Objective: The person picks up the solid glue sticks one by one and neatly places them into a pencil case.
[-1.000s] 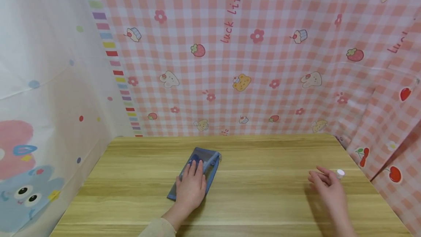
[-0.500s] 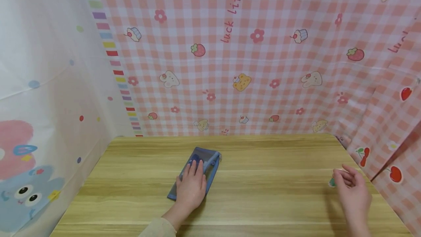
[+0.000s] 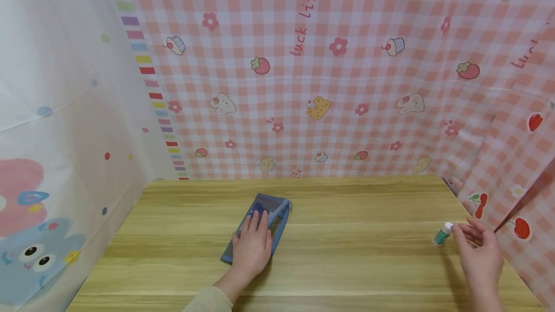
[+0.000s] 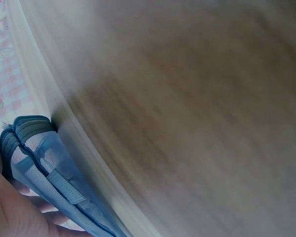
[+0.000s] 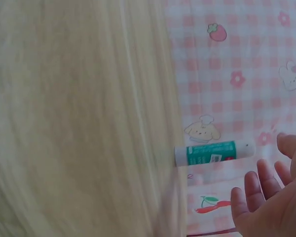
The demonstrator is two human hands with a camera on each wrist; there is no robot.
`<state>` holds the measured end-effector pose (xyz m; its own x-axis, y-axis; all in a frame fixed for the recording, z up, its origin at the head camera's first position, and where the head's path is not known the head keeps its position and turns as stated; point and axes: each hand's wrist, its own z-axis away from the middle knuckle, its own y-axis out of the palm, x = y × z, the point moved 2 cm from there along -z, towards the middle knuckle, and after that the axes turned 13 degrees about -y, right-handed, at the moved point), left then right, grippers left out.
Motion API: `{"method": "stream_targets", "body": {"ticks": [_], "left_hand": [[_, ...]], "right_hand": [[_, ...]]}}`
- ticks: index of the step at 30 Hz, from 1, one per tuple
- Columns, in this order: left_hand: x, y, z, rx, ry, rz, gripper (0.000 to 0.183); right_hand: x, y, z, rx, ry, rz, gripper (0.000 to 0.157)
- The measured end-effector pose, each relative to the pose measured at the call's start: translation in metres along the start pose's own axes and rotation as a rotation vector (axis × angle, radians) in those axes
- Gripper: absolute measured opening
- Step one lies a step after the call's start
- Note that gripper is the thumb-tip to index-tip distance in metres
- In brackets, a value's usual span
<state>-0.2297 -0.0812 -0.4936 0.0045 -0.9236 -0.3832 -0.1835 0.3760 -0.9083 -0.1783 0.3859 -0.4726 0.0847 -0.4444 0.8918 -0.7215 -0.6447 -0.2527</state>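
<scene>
A blue mesh zipper pouch (image 3: pixel 277 235) lies slanted on the wooden table, left of centre. My left hand (image 3: pixel 253 249) rests flat on it, fingers straight, and covers its middle; dark blue shapes show through the mesh. The left wrist view has the pouch (image 4: pixel 64 182) side-on with its zipper edge. On the right a green glue stick (image 3: pixel 442 235) with a white cap stands upright on the table. Just right of it hovers my right hand (image 3: pixel 479 254), fingers loosely bent and holding nothing. In the right wrist view the glue stick (image 5: pixel 212 153) is apart from the fingertips.
The wood-grain table (image 3: pixel 347 264) spans the lower view. A pink checked cloth (image 3: pixel 286 81) hangs behind its far edge and continues down the right side (image 3: pixel 520 177). A white cloth with cartoon figures (image 3: pixel 86 158) hangs on the left.
My right hand has moved to the right, from in front of the glue stick to beside it, so the glue stick now shows whole. The left hand and pouch stay put.
</scene>
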Motion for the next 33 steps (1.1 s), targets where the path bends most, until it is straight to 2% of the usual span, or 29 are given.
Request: {"method": "stream_targets", "body": {"ticks": [4, 8, 15, 17, 22, 26, 33], "left_hand": [[0.0, 0.0, 0.0, 0.002, -0.003, -0.003, 0.05], [0.0, 0.0, 0.0, 0.009, -0.005, -0.005, 0.05], [0.0, 0.001, 0.0, 0.007, -0.004, -0.001, 0.05], [0.0, 0.001, 0.0, 0.005, -0.002, -0.001, 0.05], [0.0, 0.0, 0.0, 0.005, 0.0, 0.002, 0.05], [0.0, 0.0, 0.0, 0.008, 0.0, 0.001, 0.05], [0.0, 0.0, 0.0, 0.009, -0.004, 0.002, 0.049]], "right_hand": [[-0.008, 0.0, -0.006, 0.075, 0.081, -0.031, 0.033], [-0.015, 0.002, -0.008, 0.149, 0.105, -0.046, 0.032], [-0.025, 0.005, -0.009, 0.215, 0.175, -0.301, 0.03], [-0.026, 0.005, -0.01, 0.258, 0.177, -0.282, 0.031], [-0.024, 0.006, -0.012, 0.33, 0.183, -0.122, 0.034], [-0.025, 0.009, -0.011, 0.323, 0.21, -0.113, 0.032], [-0.026, 0.014, -0.011, 0.31, 0.21, -0.073, 0.031]]}}
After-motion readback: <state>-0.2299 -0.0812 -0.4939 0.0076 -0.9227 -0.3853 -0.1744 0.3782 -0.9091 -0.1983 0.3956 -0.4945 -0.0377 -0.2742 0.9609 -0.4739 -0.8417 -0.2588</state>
